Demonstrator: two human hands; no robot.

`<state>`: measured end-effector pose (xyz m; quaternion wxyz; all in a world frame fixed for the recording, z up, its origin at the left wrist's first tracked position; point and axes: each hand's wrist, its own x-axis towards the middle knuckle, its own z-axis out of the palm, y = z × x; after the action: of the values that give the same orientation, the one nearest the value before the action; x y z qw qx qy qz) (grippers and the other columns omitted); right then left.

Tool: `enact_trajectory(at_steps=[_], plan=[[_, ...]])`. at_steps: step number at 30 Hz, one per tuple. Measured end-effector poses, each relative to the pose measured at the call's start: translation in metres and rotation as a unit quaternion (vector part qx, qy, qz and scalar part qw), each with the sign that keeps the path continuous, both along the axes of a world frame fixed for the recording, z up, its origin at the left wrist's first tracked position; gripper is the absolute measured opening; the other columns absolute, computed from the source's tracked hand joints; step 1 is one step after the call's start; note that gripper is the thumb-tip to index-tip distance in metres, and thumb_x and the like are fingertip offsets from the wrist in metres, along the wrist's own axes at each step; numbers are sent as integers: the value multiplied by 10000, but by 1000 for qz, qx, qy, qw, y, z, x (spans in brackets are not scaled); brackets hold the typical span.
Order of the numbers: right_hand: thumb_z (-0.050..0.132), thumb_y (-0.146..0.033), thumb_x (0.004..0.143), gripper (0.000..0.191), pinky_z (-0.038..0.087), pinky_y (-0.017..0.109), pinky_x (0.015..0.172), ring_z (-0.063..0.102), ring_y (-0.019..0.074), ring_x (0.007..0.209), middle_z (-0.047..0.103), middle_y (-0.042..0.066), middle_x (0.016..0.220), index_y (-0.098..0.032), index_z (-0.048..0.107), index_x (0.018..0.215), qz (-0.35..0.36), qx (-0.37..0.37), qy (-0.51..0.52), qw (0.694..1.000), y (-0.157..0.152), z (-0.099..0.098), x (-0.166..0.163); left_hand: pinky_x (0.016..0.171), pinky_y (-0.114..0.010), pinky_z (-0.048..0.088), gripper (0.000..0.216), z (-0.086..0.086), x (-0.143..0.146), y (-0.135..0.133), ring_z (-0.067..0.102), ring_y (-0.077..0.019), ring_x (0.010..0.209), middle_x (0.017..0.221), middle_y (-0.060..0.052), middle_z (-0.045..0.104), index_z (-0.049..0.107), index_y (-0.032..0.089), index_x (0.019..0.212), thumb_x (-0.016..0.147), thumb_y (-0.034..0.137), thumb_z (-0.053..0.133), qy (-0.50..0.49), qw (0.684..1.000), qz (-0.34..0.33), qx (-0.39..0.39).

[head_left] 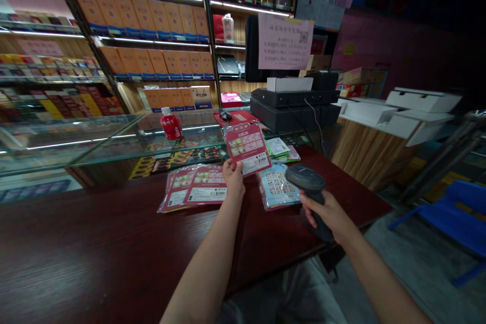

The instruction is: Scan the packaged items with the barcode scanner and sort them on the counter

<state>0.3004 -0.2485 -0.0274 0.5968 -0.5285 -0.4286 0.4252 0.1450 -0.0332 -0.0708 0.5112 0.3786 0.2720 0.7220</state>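
My left hand (234, 178) pinches the lower left edge of a pink plastic-wrapped card pack (247, 148), holding it raised with its printed, barcoded side toward me. My right hand (328, 212) is wrapped around the grip of a dark barcode scanner (306, 178), whose head points left toward the pack. More pink packs (197, 187) lie fanned out on the dark red wooden table (114, 243), left of my left hand. Between the two hands, a stack of light blue packs (279, 187) lies on the table. Small green and white packets (279, 148) sit just behind it.
Beyond the table is a glass display counter (125, 134) with a red bottle (170, 124) and a computer mouse (226, 116) on top. A black cash drawer (294, 114) stands at the back, below a paper sign (285, 41). A blue chair (455, 212) is at the right.
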Motion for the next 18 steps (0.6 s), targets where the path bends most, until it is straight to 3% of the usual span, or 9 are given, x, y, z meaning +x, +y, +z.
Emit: enact_trajectory(at_steps=[5,10,14,18], plan=[[751,-481,676,389,332,185,320,432,73,344,511,-63,493,-182,549,820,-30,1,16,999,-2,-2,2,735,-277,485,371,1,-1,-3,631,-124,704,791,-1,660,509,181,854,576,274,736,-10,1000,-17,-6],[786,-480,633,409,345,182,327,437,71,357,516,-61,498,-185,554,795,-101,20,65,993,-1,0,12,698,-284,488,398,12,3,-14,621,-122,654,746,11,657,502,178,802,532,283,774,11,994,-102,-40],[798,-448,636,389,345,179,341,433,64,376,515,-66,522,-193,563,813,-141,58,101,983,-2,5,26,618,-271,484,402,20,11,-32,605,-124,597,696,11,649,510,168,760,485,248,792,43,978,-189,-79],[797,-430,644,364,352,187,349,429,68,385,509,-66,524,-201,566,807,-160,69,116,978,-4,9,40,612,-284,495,396,15,17,-61,616,-138,602,695,1,655,501,174,742,475,230,788,71,965,-226,-110]])
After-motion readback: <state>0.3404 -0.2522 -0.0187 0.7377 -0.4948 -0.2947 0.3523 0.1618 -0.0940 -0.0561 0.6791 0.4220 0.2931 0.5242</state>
